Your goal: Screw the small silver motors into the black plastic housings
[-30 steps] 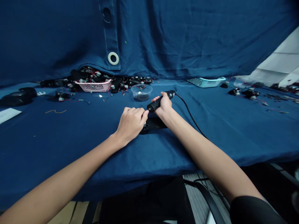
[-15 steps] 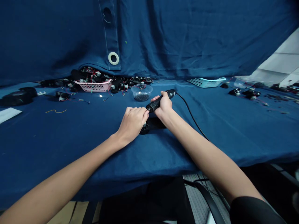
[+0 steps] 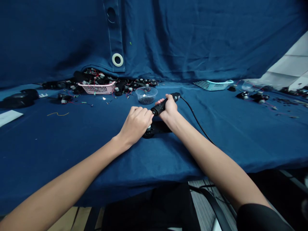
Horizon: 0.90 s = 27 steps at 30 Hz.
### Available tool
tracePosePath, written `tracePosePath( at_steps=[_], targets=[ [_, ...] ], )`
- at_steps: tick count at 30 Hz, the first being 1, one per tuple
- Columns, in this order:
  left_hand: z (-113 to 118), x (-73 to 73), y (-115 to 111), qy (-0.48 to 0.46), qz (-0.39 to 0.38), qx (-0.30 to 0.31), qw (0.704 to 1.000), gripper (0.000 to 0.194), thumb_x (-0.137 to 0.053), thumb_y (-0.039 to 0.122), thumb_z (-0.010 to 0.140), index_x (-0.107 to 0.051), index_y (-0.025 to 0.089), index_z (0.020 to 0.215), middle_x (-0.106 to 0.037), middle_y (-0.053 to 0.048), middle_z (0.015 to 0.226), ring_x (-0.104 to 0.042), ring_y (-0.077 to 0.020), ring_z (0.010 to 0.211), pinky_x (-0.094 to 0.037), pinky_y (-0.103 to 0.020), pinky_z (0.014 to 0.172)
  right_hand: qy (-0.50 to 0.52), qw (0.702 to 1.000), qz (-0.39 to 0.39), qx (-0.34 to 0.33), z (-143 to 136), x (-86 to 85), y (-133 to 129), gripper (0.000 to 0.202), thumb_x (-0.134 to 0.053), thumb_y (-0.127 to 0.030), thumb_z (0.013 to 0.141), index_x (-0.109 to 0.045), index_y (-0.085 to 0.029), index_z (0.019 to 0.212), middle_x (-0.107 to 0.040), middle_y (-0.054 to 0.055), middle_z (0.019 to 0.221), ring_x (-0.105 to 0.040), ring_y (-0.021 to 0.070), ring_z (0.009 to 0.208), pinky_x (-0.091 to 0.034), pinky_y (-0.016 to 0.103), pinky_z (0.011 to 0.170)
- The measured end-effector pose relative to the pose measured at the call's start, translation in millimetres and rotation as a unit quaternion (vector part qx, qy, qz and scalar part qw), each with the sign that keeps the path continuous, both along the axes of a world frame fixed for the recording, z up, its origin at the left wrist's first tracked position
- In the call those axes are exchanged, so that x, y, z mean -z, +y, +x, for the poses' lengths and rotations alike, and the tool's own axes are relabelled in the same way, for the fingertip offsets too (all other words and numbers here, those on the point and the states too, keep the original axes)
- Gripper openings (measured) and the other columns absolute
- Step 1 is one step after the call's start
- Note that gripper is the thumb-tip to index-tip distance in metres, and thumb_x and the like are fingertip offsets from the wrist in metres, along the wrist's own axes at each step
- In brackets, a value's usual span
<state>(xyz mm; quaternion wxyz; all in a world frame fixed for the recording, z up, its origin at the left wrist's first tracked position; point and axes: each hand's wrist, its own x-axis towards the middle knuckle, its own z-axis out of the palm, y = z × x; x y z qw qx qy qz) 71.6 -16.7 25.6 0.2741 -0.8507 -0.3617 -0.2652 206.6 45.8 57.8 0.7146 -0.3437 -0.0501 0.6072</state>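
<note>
My right hand is wrapped round a black corded electric screwdriver, tilted with its tip down to the left. My left hand has its fingers closed at that tip; what they pinch is hidden behind the knuckles. Under both hands a black part with a round end lies on the blue cloth, partly covered by the left hand. Just behind the hands stands a clear round bowl with small dark pieces in it.
A pink basket heaped with black parts and red wires stands at the back left, loose parts around it. A light-blue basket is at the back right. More black parts lie far right, and a white sheet far left.
My left hand has shifted very slightly, its knuckles a little higher. The right hand and screwdriver are almost unchanged.
</note>
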Motion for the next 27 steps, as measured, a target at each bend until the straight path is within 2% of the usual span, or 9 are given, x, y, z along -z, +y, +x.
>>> tracePosePath(
  at_steps=[7, 12, 15, 27],
  targets=[
    [-2.7, 0.8, 4.0, 0.011, 0.016, 0.007, 1.000, 0.029, -0.037, 0.022, 0.102, -0.059, 0.016, 0.083, -0.061, -0.005, 0.077, -0.056, -0.0220, 0.077, -0.038, -0.037, 0.076, 0.001, 1.000, 0.000, -0.004, 0.9, 0.3, 0.6, 0.025, -0.051, -0.021, 0.091, -0.039, -0.020, 0.069, -0.043, -0.007, 0.052, -0.043, 0.0057, 0.043, -0.044, 0.016, 0.042],
    [-1.4, 1.7, -0.1, -0.099, -0.070, -0.005, 0.993, 0.022, -0.047, 0.031, 0.100, -0.061, 0.017, 0.093, -0.066, -0.003, 0.085, -0.059, -0.0196, 0.081, -0.039, -0.037, 0.084, 0.000, 1.000, -0.004, -0.001, 1.0, 0.6, 0.8, 0.025, -0.050, -0.020, 0.091, -0.039, -0.020, 0.068, -0.043, -0.007, 0.051, -0.042, 0.0054, 0.042, -0.044, 0.016, 0.042],
    [0.0, 1.7, -3.3, -0.151, -0.093, -0.013, 0.984, 0.020, -0.053, 0.036, 0.096, -0.060, 0.017, 0.098, -0.065, -0.003, 0.086, -0.060, -0.0200, 0.084, -0.039, -0.037, 0.086, -0.001, 1.000, -0.005, 0.002, 0.9, 0.1, 0.6, 0.025, -0.050, -0.020, 0.091, -0.039, -0.020, 0.068, -0.042, -0.007, 0.050, -0.042, 0.0052, 0.042, -0.044, 0.016, 0.042],
    [4.3, 3.1, -6.0, -0.173, -0.062, -0.015, 0.983, 0.010, -0.055, 0.027, 0.096, -0.056, 0.018, 0.092, -0.064, -0.001, 0.086, -0.061, -0.0186, 0.084, -0.039, -0.036, 0.086, -0.001, 1.000, -0.014, 0.007, 0.1, 0.3, 1.4, 0.026, -0.050, -0.021, 0.092, -0.039, -0.021, 0.069, -0.042, -0.007, 0.050, -0.042, 0.0058, 0.041, -0.044, 0.016, 0.041]
  ],
)
